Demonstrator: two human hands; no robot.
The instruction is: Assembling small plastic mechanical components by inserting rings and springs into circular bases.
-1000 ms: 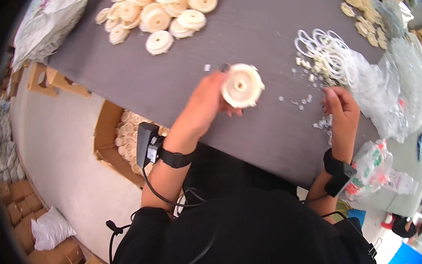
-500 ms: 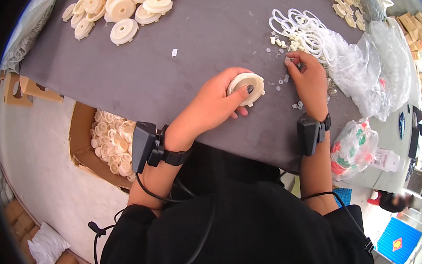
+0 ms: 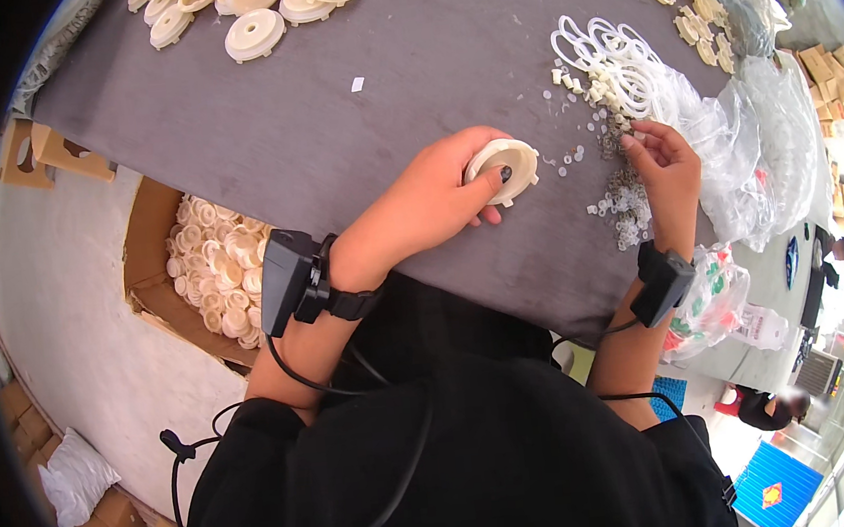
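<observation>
My left hand (image 3: pixel 450 186) is closed around a round cream plastic cap (image 3: pixel 524 162), its hollow side turned up and the thumb pressed inside. To the right, my right hand (image 3: pixel 672 161) has its thumb and fingertips drawn together in a pinch at a heap of tiny metallic-looking parts (image 3: pixel 624 184). Whatever lies between those fingertips is too small to make out. Beside that heap are small clear plastic discs (image 3: pixel 578 153), short cream plugs (image 3: pixel 567 79) and a bundle of white rubber rings (image 3: pixel 636 69).
Round cream caps (image 3: pixel 254 34) are piled at the grey table's (image 3: pixel 331 136) far left, with flat cream pieces (image 3: pixel 692 24) at the far right. Clear plastic bags (image 3: pixel 767 133) lie along the right. A cardboard box (image 3: pixel 151 242) of cream parts stands below the left edge.
My right hand has moved right and slightly nearer, from the clear discs to the tiny metallic-looking parts. My left hand still holds the cap, now tilted a little differently. The view has shifted slightly.
</observation>
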